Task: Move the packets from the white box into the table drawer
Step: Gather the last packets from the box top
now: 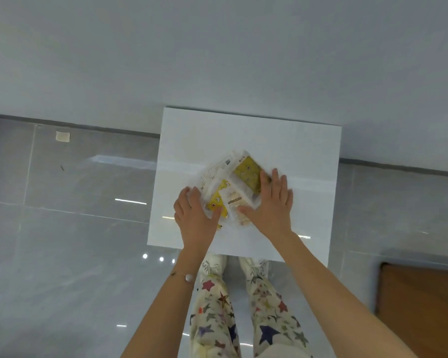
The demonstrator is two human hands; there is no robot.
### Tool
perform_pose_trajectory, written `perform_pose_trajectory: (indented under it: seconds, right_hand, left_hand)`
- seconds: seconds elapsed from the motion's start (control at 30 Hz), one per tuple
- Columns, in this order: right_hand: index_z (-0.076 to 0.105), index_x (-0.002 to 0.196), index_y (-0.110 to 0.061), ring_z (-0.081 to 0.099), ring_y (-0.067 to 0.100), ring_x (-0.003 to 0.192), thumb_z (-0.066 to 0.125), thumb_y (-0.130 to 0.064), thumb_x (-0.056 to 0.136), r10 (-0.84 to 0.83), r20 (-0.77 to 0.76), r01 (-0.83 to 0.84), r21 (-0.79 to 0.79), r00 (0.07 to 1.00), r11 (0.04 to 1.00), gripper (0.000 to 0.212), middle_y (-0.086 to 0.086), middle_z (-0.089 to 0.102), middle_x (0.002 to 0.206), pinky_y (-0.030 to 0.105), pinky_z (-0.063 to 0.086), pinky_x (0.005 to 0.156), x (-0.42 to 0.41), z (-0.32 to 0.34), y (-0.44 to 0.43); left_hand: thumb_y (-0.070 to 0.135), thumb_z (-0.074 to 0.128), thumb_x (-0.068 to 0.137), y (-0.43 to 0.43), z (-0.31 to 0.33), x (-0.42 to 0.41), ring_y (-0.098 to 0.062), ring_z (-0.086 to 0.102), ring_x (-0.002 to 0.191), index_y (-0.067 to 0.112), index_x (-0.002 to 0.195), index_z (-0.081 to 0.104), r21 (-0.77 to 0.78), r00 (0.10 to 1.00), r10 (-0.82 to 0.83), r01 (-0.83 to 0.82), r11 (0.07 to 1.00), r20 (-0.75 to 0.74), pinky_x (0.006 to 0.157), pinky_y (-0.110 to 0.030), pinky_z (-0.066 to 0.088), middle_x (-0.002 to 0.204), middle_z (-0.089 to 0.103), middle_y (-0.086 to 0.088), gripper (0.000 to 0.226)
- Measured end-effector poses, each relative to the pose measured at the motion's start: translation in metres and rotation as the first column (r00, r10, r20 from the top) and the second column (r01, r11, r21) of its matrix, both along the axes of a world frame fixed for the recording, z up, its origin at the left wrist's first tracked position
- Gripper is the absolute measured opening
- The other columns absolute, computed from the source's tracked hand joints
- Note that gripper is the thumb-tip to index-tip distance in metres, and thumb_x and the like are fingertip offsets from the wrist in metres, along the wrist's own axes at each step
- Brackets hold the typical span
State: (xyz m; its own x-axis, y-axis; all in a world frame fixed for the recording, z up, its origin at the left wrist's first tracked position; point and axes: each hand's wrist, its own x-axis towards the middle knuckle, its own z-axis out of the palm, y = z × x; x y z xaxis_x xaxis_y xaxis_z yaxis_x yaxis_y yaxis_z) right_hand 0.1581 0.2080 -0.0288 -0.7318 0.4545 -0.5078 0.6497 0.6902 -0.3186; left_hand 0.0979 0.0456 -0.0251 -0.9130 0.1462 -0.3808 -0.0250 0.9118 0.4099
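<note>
While the packets lie heaped on the table, my left hand curls round them. My right hand presses them, fingers straight.

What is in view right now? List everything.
table: one, white, centre
packets: several piled, white, yellow and olive, mid-table
paper scrap: one, cream, floor at left
wooden panel: one, brown, lower right
floor: grey glossy tiles, around the table
shoes: two, white, below the table's near edge
trousers: one pair, cream with coloured stars, bottom centre
bracelet: one, thin, left wrist
left hand: grips the pile's left edge
right hand: fingers straight on the pile's right side
</note>
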Motion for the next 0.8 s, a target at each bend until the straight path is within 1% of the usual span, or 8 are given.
perform_pose_trajectory:
  seconds: [0.17, 0.27, 0.33, 0.43, 0.5, 0.57, 0.7, 0.8]
  right_hand:
    - [0.042, 0.138, -0.012, 0.032, 0.033, 0.140, 0.075, -0.035, 0.078, -0.071, -0.225, 0.075, 0.011, 0.972, 0.997, 0.072, 0.009, 0.035, 0.152, 0.055, 0.038, 0.105, 0.020, -0.002, -0.007]
    - [0.032, 0.145, -0.013, 0.019, 0.024, 0.145, 0.068, -0.061, 0.070, -0.146, -0.169, 0.124, -0.137, 0.975, 0.983, 0.096, 0.005, 0.022, 0.157, 0.045, 0.028, 0.110, 0.017, 0.006, -0.017]
    - [0.026, 0.148, -0.017, 0.010, 0.019, 0.147, 0.059, -0.068, 0.074, -0.194, -0.140, 0.156, -0.241, 0.971, 0.958, 0.096, 0.000, 0.013, 0.160, 0.042, 0.021, 0.113, 0.016, 0.009, -0.019]
    - [0.042, 0.137, -0.016, 0.019, 0.021, 0.143, 0.063, -0.034, 0.089, -0.255, -0.201, 0.192, -0.289, 0.946, 0.938, 0.055, 0.001, 0.019, 0.158, 0.042, 0.025, 0.113, 0.017, 0.010, -0.016]
    - [0.045, 0.131, -0.015, 0.026, 0.024, 0.138, 0.065, -0.019, 0.088, -0.271, -0.215, 0.200, -0.302, 0.938, 0.932, 0.047, 0.003, 0.022, 0.155, 0.031, 0.025, 0.108, 0.017, 0.009, -0.019]
    - [0.043, 0.132, -0.014, 0.029, 0.025, 0.135, 0.068, -0.013, 0.084, -0.307, -0.226, 0.222, -0.334, 0.924, 0.916, 0.054, 0.005, 0.025, 0.152, 0.020, 0.020, 0.103, 0.015, 0.008, -0.024]
    - [0.025, 0.146, -0.021, 0.032, 0.015, 0.132, 0.077, -0.009, 0.076, -0.490, -0.197, 0.326, -0.534, 0.849, 0.780, 0.088, -0.003, 0.023, 0.143, 0.033, 0.036, 0.109, 0.012, 0.008, -0.029]
    - [0.011, 0.151, -0.023, 0.033, 0.001, 0.120, 0.080, -0.008, 0.074, -0.558, -0.083, 0.370, -0.666, 0.826, 0.648, 0.104, -0.010, 0.018, 0.133, 0.006, 0.039, 0.092, 0.008, 0.016, -0.036]
  left_hand:
    - [0.021, 0.075, 0.078, 0.013, 0.002, 0.005, -0.030, 0.043, 0.124, 0.007, 0.136, 0.042, 0.254, 0.988, 0.122, -0.142, 0.957, 0.093, 0.107, -0.032, 0.030, 0.133, 0.048, -0.010, 0.068]
    - [0.015, 0.072, 0.078, 0.022, 0.006, 0.009, -0.024, 0.051, 0.110, 0.015, 0.129, 0.039, 0.384, 0.965, 0.187, -0.246, 0.890, 0.185, 0.092, -0.042, 0.048, 0.119, 0.051, -0.002, 0.061]
    - [0.008, 0.069, 0.080, 0.025, 0.009, 0.011, -0.021, 0.052, 0.109, 0.018, 0.126, 0.036, 0.440, 0.954, 0.206, -0.286, 0.851, 0.219, 0.089, -0.034, 0.050, 0.117, 0.046, 0.001, 0.057]
    - [0.006, 0.068, 0.084, 0.030, 0.015, 0.012, -0.010, 0.056, 0.106, 0.024, 0.130, 0.027, 0.489, 0.897, 0.284, -0.426, 0.761, 0.339, 0.079, -0.025, 0.055, 0.117, 0.047, 0.005, 0.064]
    - [0.007, 0.068, 0.085, 0.031, 0.019, 0.011, -0.003, 0.057, 0.104, 0.024, 0.134, 0.025, 0.523, 0.861, 0.289, -0.489, 0.698, 0.418, 0.074, -0.022, 0.056, 0.116, 0.051, 0.009, 0.068]
    - [0.006, 0.068, 0.085, 0.028, 0.018, 0.009, 0.001, 0.058, 0.104, 0.026, 0.128, 0.036, 0.551, 0.860, 0.246, -0.481, 0.682, 0.447, 0.076, -0.019, 0.053, 0.113, 0.054, 0.012, 0.056]
    - [-0.001, 0.058, 0.090, 0.018, 0.020, 0.006, 0.002, 0.057, 0.104, 0.032, 0.123, 0.042, 0.568, 0.842, 0.190, -0.490, 0.661, 0.506, 0.076, -0.013, 0.051, 0.114, 0.055, 0.013, 0.049]
    - [-0.001, 0.053, 0.092, 0.011, 0.021, 0.003, -0.008, 0.058, 0.109, 0.033, 0.127, 0.042, 0.603, 0.848, 0.122, -0.461, 0.652, 0.516, 0.081, -0.019, 0.053, 0.118, 0.057, 0.006, 0.049]
